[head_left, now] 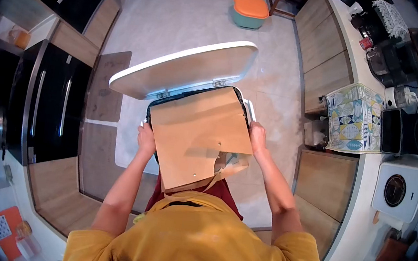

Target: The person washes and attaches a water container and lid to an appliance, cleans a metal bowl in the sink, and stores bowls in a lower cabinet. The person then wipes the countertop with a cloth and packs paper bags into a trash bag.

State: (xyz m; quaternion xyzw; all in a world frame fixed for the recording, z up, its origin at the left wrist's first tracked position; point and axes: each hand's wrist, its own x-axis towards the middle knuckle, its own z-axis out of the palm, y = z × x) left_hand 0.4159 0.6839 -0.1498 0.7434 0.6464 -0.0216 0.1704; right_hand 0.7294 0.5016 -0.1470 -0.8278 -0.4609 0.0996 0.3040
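Observation:
A lidded bin [248, 107] with a dark liner showing at its rim is in front of my body, its white lid [185, 68] swung up on two hinges at the far side. A brown paper bag [196, 129] with a torn corner and a paper handle sticks out of it and covers most of the opening. My left hand [146, 139] is closed at the bin's left side, where a bit of white handle shows. On the right side, my right hand [257, 137] grips the other white handle. The bin's lower body is hidden under the bag.
Beyond the bin, a green tub with an orange lid [250, 11] stands on the tiled floor near a wooden chair [290, 0]. Grey mats [107, 85] lie at left beside black ovens [60, 98]. A counter [351, 198] with appliances runs along the right.

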